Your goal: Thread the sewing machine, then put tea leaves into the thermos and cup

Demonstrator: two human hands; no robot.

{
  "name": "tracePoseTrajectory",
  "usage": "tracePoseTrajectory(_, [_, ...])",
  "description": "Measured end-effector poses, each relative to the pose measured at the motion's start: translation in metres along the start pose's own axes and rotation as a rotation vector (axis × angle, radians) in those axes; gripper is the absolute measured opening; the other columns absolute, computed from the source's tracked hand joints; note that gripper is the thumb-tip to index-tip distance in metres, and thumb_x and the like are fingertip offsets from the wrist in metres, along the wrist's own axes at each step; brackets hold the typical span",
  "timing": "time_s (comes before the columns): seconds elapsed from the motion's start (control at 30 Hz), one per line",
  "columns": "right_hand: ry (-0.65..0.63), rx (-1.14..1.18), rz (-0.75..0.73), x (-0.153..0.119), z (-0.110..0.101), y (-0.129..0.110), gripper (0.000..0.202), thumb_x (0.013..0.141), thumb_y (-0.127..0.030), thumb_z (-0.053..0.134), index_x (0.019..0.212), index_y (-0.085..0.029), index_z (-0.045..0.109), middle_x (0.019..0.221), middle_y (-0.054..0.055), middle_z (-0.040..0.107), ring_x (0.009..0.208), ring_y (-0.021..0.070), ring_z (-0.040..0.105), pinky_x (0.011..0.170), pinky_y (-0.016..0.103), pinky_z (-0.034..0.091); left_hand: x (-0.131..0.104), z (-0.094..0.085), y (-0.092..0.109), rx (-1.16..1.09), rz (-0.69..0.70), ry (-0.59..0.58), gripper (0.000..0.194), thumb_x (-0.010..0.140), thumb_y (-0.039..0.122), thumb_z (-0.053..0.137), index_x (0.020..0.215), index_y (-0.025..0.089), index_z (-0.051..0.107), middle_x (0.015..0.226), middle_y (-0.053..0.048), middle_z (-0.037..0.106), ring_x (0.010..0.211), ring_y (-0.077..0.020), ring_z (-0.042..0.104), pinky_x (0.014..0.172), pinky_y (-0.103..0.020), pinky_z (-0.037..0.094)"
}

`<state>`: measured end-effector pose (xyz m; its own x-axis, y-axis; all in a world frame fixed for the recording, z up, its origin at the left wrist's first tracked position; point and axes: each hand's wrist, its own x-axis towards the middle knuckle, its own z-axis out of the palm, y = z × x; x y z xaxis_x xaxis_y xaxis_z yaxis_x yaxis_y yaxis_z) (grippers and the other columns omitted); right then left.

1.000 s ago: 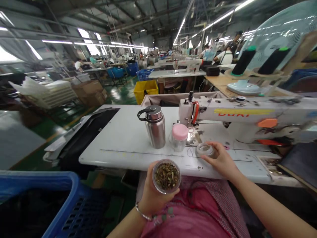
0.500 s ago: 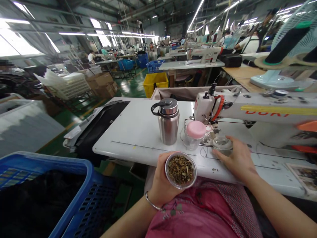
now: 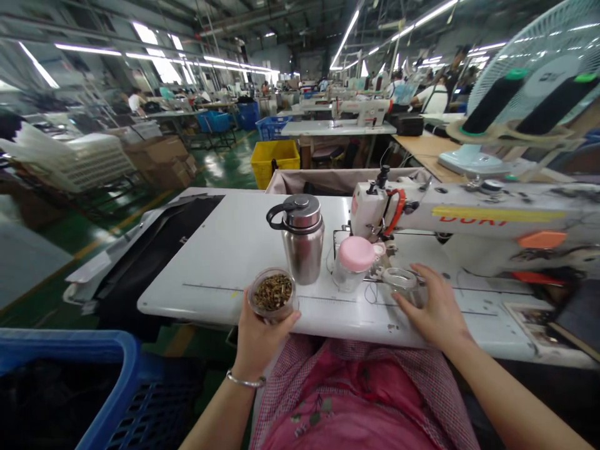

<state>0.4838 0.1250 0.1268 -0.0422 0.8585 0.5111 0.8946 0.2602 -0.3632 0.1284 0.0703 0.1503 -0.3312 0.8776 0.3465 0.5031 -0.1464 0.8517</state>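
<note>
Holding an open clear jar (image 3: 294, 301) of dried leaves (image 3: 273, 291) in the left hand (image 3: 257, 340), with fingers closed firmly around its side, mouth facing up, at the near edge of the white tabletop (image 3: 201, 253). Wearing a silver bracelet (image 3: 246, 380) on the left wrist. Bracketing a small clear round container (image 3: 399, 278) with the right hand (image 3: 438, 307), thumb on the near side and other fingers bent along the right side; cannot tell whether gripping it or only resting against it. Between the two hands, on the tabletop, a stainless-steel bottle (image 3: 304, 253), upright with its black-looped cap on, then a clear jar (image 3: 347, 279) under a pink lid (image 3: 357, 253), just beside the needle area of a white sewing machine (image 3: 473, 209). Along the left end of the tabletop, black fabric (image 3: 140, 262); lower left, a blue plastic basket (image 3: 94, 336) with dark contents. Beyond the sewing machine, two black thread spools (image 3: 497, 103) near a pale blue fan (image 3: 553, 47). Past the far edge, a yellow bin (image 3: 263, 164).
</note>
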Motion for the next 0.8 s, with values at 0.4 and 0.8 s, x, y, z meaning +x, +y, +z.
tracePoseTrajectory(0.4, [-0.173, -0.182, -0.426, 0.087, -0.039, -0.136, 0.074, 0.085, -0.056, 0.062, 0.14, -0.012, 0.041, 0.131, 0.015, 0.053, 0.117, 0.0342, 0.048, 0.103, 0.05, 0.039, 0.044, -0.003, -0.04, 0.018, -0.113, -0.057, 0.079, 0.068, 0.036, 0.081, 0.136, 0.022, 0.043, 0.124, -0.007, 0.06, 0.114, -0.0239, 0.058, 0.101, -0.04, 0.046])
tracePoseTrajectory(0.8, [-0.28, -0.378, -0.341, 0.066, -0.048, -0.174, 0.054, 0.085, -0.07, 0.05, 0.101, -0.019, 0.049, 0.096, 0.009, 0.059, 0.068, 0.0252, 0.061, 0.052, 0.034, 0.036, -0.05, 0.01, 0.018, 0.128, 0.375, -0.04, 0.11, 0.064, 0.05, 0.083, 0.148, 0.013, 0.022, 0.14, -0.021, 0.041, 0.13, -0.0347, 0.041, 0.107, -0.053, 0.042])
